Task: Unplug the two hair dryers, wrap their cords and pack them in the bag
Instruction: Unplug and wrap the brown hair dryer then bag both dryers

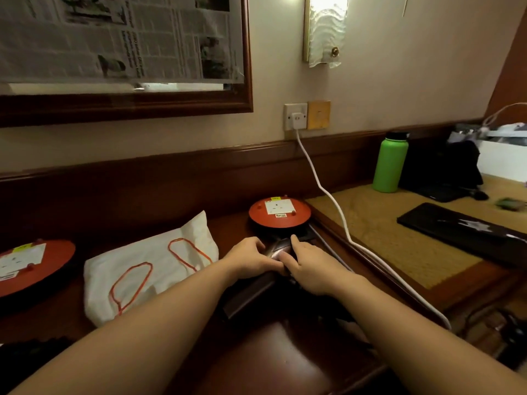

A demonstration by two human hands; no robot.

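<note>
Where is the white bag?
The white bag lies flat on the dark desk, left of both hands, between the two red socket discs.

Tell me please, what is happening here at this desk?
A person has both hands on a dark hair dryer lying on the wooden desk: the left hand and right hand grip it from either side. The white bag with orange handles lies flat to the left. Nothing appears packed yet. A red socket disc sits just behind the hands.
</note>
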